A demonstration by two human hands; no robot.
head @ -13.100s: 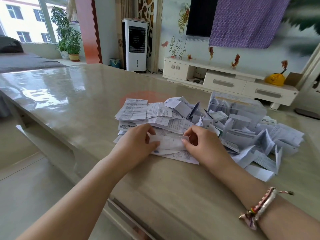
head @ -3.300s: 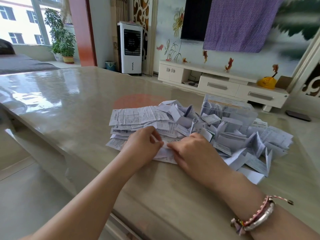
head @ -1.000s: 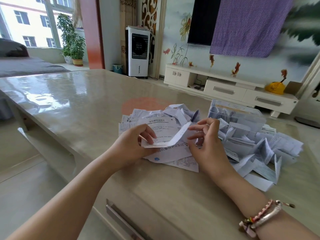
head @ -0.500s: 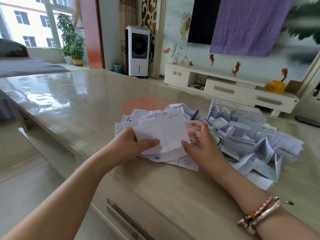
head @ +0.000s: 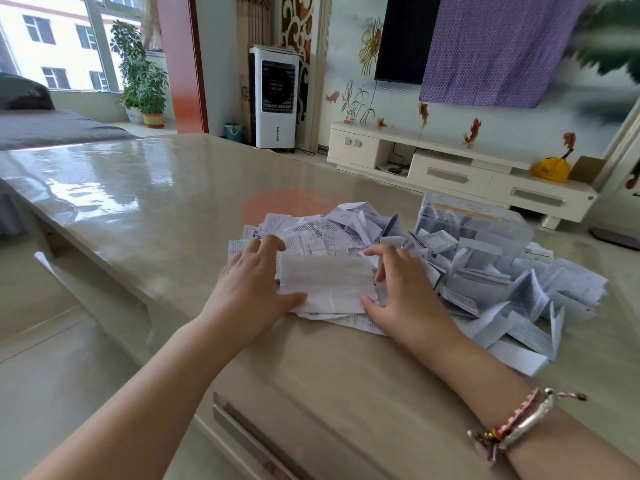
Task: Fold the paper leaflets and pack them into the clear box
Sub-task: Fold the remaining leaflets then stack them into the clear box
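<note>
A white paper leaflet [head: 327, 282], folded over on itself, lies on top of the paper pile near the table's front edge. My left hand [head: 251, 292] holds its left edge, thumb on the lower corner and fingers spread behind. My right hand [head: 407, 294] holds the right edge, fingers curled at the side and thumb on the lower corner. Flat printed leaflets [head: 304, 233] lie just beyond it. The clear box [head: 485, 220] stands at the back right with folded leaflets inside. More folded leaflets [head: 512, 296] are heaped in front of and beside the box.
The glossy beige table [head: 145, 202] stretches far to the left and back. Its front edge with a metal drawer handle [head: 249, 434] is below my arms. A bracelet [head: 519, 424] is on my right wrist. A white TV cabinet [head: 450, 168] stands behind the table.
Half a second ago both hands held the leaflet up and open. Now it is folded over and lowered onto the pile, with both hands at its side edges.
</note>
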